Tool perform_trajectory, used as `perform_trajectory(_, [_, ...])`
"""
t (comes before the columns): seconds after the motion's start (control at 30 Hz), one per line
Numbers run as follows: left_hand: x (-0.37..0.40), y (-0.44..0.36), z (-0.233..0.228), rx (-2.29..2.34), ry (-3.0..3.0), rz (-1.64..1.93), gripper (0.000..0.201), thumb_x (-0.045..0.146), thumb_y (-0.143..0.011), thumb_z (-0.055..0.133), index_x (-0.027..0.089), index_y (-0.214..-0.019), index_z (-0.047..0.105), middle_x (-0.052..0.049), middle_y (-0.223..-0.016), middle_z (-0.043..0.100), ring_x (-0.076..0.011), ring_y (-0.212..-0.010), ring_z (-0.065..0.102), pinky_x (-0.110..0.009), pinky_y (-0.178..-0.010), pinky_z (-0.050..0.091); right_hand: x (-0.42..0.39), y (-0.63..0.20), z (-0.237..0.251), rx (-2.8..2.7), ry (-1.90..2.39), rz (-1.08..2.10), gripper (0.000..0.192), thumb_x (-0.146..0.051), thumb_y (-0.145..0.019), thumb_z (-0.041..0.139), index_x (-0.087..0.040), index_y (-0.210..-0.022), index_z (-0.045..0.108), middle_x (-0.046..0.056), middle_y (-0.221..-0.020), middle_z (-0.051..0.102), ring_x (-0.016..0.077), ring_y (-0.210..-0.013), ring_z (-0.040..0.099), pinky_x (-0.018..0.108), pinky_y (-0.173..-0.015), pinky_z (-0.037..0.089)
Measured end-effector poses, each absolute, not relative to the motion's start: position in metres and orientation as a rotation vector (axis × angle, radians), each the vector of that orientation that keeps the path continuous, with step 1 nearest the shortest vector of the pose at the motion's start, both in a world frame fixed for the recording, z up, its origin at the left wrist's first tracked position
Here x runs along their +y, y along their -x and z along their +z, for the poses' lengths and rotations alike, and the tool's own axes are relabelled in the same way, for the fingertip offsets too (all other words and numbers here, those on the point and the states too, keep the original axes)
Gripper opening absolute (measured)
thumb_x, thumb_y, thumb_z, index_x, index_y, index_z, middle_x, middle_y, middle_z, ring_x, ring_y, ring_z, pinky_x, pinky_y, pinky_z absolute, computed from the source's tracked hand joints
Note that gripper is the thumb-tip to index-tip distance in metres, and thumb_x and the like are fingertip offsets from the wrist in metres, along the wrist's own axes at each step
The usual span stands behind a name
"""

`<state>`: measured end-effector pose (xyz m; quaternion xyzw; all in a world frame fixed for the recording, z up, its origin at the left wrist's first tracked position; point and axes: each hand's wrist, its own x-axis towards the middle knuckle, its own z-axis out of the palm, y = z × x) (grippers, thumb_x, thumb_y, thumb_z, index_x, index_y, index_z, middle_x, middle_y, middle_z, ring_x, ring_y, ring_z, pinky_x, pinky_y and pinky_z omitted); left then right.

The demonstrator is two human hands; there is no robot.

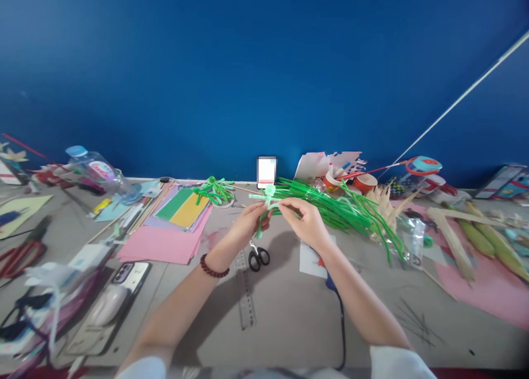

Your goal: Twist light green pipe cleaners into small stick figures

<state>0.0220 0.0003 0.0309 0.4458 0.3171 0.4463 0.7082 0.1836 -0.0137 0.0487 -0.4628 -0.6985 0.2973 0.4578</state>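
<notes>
Both hands meet above the middle of the grey table point(289, 307). My left hand point(247, 223), with a dark red bead bracelet on its wrist, pinches the lower part of a light green pipe-cleaner figure point(266, 200). My right hand point(303, 219) grips the figure's right side between thumb and fingers. The figure is held up off the table. Just behind it lies a bundle of dark green pipe cleaners point(334, 205).
Black-handled scissors point(258, 256) and a clear ruler point(246, 291) lie under my hands. Pink and coloured paper sheets point(173, 227) sit at left, with a phone point(126, 271) and a water bottle point(97, 172). Corn husks point(475, 238) and paper cups point(363, 182) crowd the right.
</notes>
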Motion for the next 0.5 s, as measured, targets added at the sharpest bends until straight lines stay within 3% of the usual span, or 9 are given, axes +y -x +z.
perform_trajectory(0.2, [-0.003,-0.0261,0.0289,0.748,-0.94,0.962,0.021,0.035,-0.077,0.063,0.014,-0.078,0.061,0.003,-0.061,0.042,-0.0064,-0.051,0.041,-0.021,-0.048,0.03,-0.0153,-0.1859,0.0443,-1.621,1.144,0.737,0.018,-0.032,-0.082,0.058,-0.019,-0.079,0.07,0.006,-0.08,0.069,0.0177,-0.074,0.061,0.027,-0.065,0.046])
perform_trajectory(0.5, [-0.0054,-0.0282,0.0295,0.731,-0.967,0.977,0.026,0.039,-0.074,0.068,0.013,-0.074,0.064,0.0,-0.064,0.057,-0.0079,-0.055,0.051,-0.021,-0.056,0.042,-0.0139,-0.1855,0.0411,-1.609,1.151,0.659,0.018,-0.033,-0.081,0.057,-0.018,-0.076,0.065,0.002,-0.073,0.06,0.0151,-0.069,0.054,0.026,-0.064,0.043])
